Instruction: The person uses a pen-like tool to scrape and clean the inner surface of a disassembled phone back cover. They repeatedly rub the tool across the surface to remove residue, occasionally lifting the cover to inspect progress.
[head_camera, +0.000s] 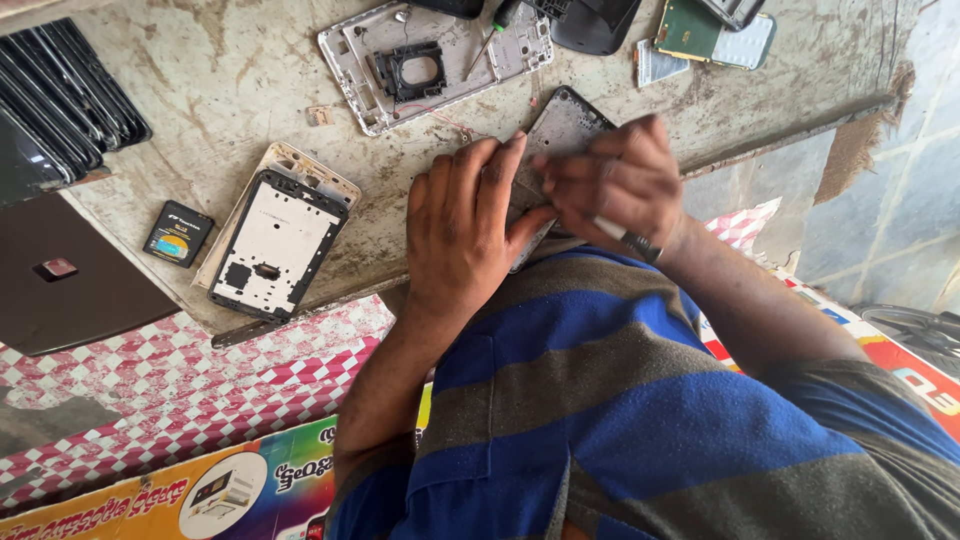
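A grey opened phone body (566, 124) lies at the near edge of a worn worktop (220, 70). My left hand (456, 232) rests flat on its lower left part and holds it down. Just to the right, my right hand (622, 180) is closed around a thin tool with a silver and black handle (626, 239), its fingertips on the phone body. The tool's tip is hidden under my fingers. My blue and grey striped shirt fills the lower part of the view.
A silver phone frame (430, 58) with loose wires lies behind my hands, next to a green-handled screwdriver (497, 24). To the left are a white phone frame (276, 244), a small black battery (178, 233), a dark flat device (70, 280) and stacked black panels (60, 90). A green board (690, 30) lies at the back right.
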